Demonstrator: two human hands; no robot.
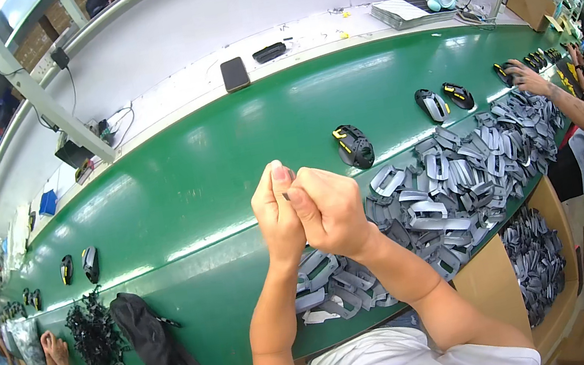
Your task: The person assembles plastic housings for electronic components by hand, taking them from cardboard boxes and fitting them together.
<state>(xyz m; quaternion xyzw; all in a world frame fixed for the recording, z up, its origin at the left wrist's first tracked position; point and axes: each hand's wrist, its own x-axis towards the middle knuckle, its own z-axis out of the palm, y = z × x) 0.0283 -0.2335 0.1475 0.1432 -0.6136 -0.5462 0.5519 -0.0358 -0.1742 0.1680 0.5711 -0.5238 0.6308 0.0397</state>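
Observation:
My left hand (pixel 275 212) and my right hand (pixel 332 207) are raised over the green table and pressed together, both with fingers curled closed. Between the thumbs a small dark edge peeks out; the rest of it is hidden by my fingers, and its kind cannot be told. Just right of my hands, a large heap of grey plastic frame pieces (pixel 433 227) spreads along the near side of the table. A black mouse shell with yellow parts (pixel 353 147) lies beyond my right hand.
A green work surface (pixel 179 193) runs across. Farther right lie a grey-and-black mouse (pixel 433 106) and another person's hand (pixel 526 78). A black bag (pixel 149 331) and a black pile of small parts (pixel 94 332) sit left. A cardboard box (pixel 559 232) of grey pieces stands lower right.

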